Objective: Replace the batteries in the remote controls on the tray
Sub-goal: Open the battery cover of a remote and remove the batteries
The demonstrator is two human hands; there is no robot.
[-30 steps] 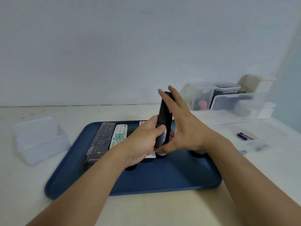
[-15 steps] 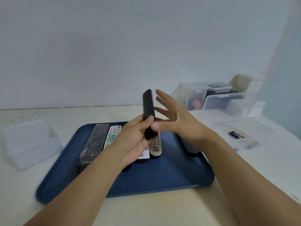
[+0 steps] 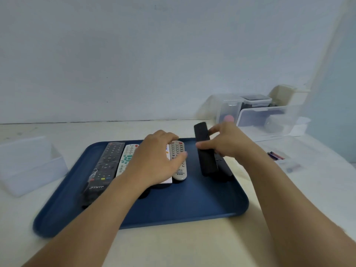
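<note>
A blue tray (image 3: 183, 205) holds a row of remotes: a long black one (image 3: 107, 164), a white one with green buttons (image 3: 127, 157) and a grey one (image 3: 179, 170). My left hand (image 3: 154, 162) lies over the row, hiding another white remote. Its fingers curl over the grey remote's far end, and its thumb rests on that remote's right side. My right hand (image 3: 225, 143) pinches a slim black remote (image 3: 206, 162) by its sides. That remote's near end is down at the tray's right, beside another black remote (image 3: 223, 168).
A translucent box (image 3: 28, 166) stands left of the tray. Clear storage boxes (image 3: 269, 120) are stacked at the back right. Loose batteries (image 3: 276, 156) lie on the table right of the tray, beside small clear packets.
The slim black remote went from my left hand to my right and was lowered from upright to the tray's right side. My left hand dropped onto the row of remotes.
</note>
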